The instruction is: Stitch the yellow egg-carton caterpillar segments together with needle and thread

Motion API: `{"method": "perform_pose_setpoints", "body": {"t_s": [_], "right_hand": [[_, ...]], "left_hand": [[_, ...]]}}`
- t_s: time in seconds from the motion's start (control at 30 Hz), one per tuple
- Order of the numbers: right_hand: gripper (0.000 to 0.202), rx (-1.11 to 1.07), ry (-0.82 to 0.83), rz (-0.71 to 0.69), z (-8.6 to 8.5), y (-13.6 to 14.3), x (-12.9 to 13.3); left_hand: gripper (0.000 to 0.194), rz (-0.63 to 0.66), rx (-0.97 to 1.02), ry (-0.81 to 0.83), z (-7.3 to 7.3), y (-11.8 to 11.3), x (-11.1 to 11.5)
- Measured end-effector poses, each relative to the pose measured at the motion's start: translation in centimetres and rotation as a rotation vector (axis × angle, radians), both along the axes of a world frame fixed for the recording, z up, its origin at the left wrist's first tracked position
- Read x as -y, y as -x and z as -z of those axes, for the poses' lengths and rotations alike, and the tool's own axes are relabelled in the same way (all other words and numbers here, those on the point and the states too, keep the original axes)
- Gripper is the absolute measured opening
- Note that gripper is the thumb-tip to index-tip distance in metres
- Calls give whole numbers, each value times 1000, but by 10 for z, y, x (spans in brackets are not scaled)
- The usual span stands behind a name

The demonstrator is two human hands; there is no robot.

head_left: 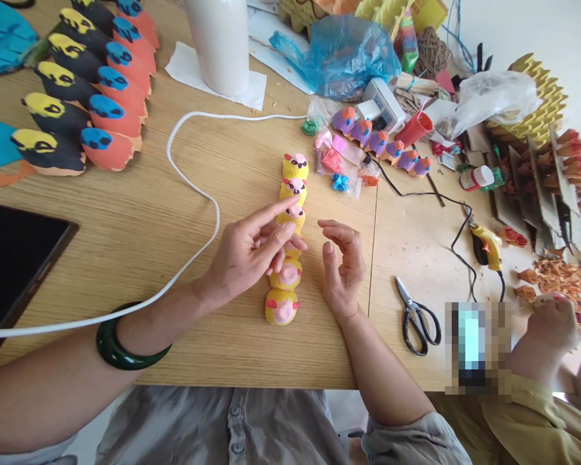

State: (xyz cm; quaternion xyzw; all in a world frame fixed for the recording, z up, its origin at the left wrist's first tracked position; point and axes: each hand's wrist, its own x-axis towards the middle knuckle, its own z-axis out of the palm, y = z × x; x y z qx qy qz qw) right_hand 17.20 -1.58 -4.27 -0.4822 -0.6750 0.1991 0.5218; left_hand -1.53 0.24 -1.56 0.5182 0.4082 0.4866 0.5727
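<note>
A row of several yellow painted egg-carton cups point(283, 311) with pink faces and red ears runs away from me across the wooden table. Over the middle of this row hovers my left hand point(244, 252), index finger and thumb stretched out, the other fingers loosely bent, nothing seen in it. It hides part of the middle cups; the farther ones show black-painted features. Just right of the row, my right hand point(345, 268) is held with curved fingers and the thumb apart, also without anything in it. A dark green bangle point(107, 345) sits on my left forearm.
A white cable point(193, 187) crosses the table at left, near a black phone point(22, 258). Scissors point(411, 316) and a yellow glue gun point(487, 245) lie right. Purple cups point(378, 142) and a blue bag point(348, 58) are behind. A co-worker's hand point(552, 323) is at far right.
</note>
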Motion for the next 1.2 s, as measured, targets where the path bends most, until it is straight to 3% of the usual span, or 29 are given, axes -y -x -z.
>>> {"method": "perform_pose_setpoints", "body": {"t_s": [0.17,0.33,0.53,0.63,0.87,1.2], "right_hand": [[15,224,-214,-64,-14,7,9],[11,223,-279,-6,-17,12,13],[4,74,-157,-14,-10,8,12],[7,0,-75,-21,-9,7,12],[18,-104,104,-99,-4,6,13],[17,-209,237,-164,-4,6,14]], "left_hand": [[65,159,29,12,-10,-2,11],[69,298,39,41,-13,-1,12],[32,102,-38,-74,-6,2,7],[20,105,-150,-206,-3,3,4],[20,58,-246,-232,9,3,3],[17,66,-245,-263,0,1,-1]]}}
